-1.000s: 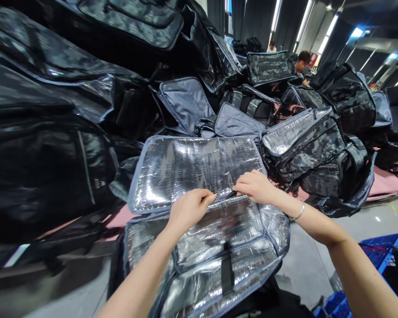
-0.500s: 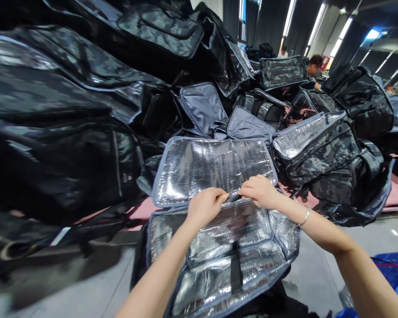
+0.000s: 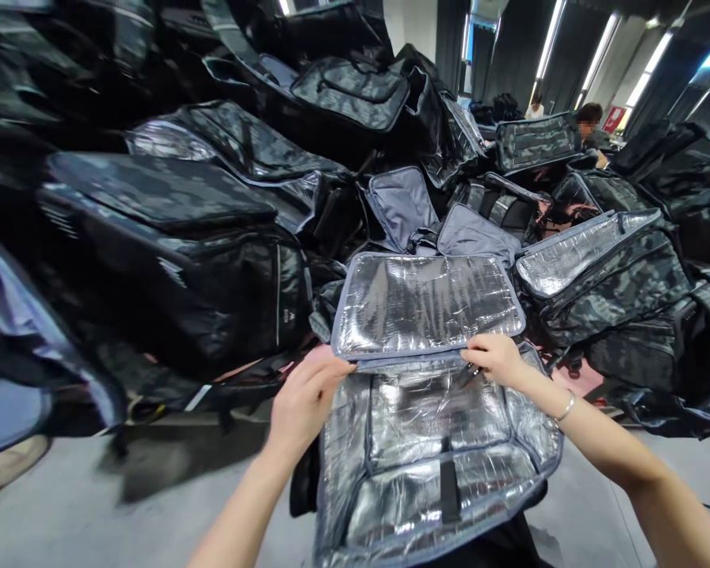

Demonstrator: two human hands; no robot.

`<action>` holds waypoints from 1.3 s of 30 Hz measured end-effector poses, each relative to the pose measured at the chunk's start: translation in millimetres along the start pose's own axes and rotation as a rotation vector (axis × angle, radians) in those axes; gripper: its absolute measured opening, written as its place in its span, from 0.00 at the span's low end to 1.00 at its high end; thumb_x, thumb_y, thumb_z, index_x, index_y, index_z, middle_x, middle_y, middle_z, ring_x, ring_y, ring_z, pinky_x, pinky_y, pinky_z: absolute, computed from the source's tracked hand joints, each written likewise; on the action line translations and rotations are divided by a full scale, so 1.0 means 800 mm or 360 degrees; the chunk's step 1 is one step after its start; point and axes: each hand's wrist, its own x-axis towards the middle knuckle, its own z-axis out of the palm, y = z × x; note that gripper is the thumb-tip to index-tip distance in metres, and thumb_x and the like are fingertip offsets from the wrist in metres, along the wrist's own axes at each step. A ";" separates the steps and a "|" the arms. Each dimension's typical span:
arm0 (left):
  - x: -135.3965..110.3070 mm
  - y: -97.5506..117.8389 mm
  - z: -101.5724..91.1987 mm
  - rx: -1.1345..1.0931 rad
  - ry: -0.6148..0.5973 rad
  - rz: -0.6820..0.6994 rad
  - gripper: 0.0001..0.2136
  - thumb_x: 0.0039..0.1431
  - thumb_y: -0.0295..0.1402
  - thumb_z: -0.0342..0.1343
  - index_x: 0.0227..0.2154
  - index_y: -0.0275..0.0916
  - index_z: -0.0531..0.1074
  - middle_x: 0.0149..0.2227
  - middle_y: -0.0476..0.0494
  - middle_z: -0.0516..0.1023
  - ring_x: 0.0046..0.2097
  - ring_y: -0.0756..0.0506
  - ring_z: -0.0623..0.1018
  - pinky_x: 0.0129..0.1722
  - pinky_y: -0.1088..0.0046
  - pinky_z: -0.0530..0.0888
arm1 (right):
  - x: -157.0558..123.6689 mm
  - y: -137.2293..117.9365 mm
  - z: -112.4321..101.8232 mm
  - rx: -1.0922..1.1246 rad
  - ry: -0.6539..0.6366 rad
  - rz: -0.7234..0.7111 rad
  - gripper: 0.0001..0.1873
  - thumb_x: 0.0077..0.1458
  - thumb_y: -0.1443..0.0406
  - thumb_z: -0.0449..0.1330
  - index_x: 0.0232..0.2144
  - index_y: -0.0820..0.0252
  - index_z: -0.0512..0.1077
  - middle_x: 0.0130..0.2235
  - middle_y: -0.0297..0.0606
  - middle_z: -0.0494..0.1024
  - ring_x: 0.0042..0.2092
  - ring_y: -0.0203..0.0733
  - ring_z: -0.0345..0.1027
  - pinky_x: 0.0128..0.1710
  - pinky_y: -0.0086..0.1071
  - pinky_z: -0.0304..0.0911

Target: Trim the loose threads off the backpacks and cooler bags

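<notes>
An open cooler bag [image 3: 431, 442] with silver foil lining lies in front of me, its foil lid [image 3: 423, 304] flipped back and away. My left hand [image 3: 304, 398] grips the bag's left back corner where lid meets body, fingers curled over the grey edge. At the right back edge, near the hinge line, my right hand [image 3: 497, 359] is closed in a pinch; what it pinches is too small to make out. A black strap [image 3: 448, 489] runs down the inside of the front wall. A bracelet sits on my right wrist.
Dark camouflage bags [image 3: 213, 237] are heaped in a large pile to the left and behind, some with grey or foil lids open [image 3: 573, 252]. Another person [image 3: 588, 126] stands far back right. Grey floor [image 3: 95, 505] lies at lower left.
Both hands moved apart from the middle of the hinge line: the left one to the left corner, the right one to the right. The view swung left, so the bag sits further right.
</notes>
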 end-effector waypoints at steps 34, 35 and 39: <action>-0.026 0.113 0.023 -0.0010 0.0296 0.0566 0.12 0.49 0.17 0.56 0.35 0.39 0.73 0.28 0.45 0.77 0.29 0.49 0.71 0.32 0.71 0.70 | -0.017 -0.163 -0.033 0.0689 0.0187 0.0994 0.08 0.56 0.61 0.55 0.38 0.57 0.66 0.32 0.36 0.75 0.33 0.41 0.71 0.33 0.33 0.65; -0.026 0.114 0.023 -0.0007 0.0300 0.0571 0.12 0.49 0.17 0.56 0.35 0.39 0.73 0.28 0.46 0.76 0.29 0.49 0.71 0.32 0.71 0.70 | -0.017 -0.163 -0.032 0.0669 0.0181 0.0985 0.08 0.56 0.60 0.55 0.37 0.57 0.66 0.32 0.37 0.76 0.32 0.41 0.71 0.32 0.33 0.65; -0.026 0.118 0.021 0.0002 0.0304 0.0572 0.12 0.49 0.17 0.57 0.34 0.39 0.72 0.27 0.46 0.76 0.29 0.49 0.70 0.31 0.71 0.70 | -0.018 -0.161 -0.033 0.0604 0.0163 0.0875 0.08 0.58 0.60 0.53 0.35 0.58 0.67 0.31 0.36 0.75 0.33 0.41 0.71 0.32 0.32 0.64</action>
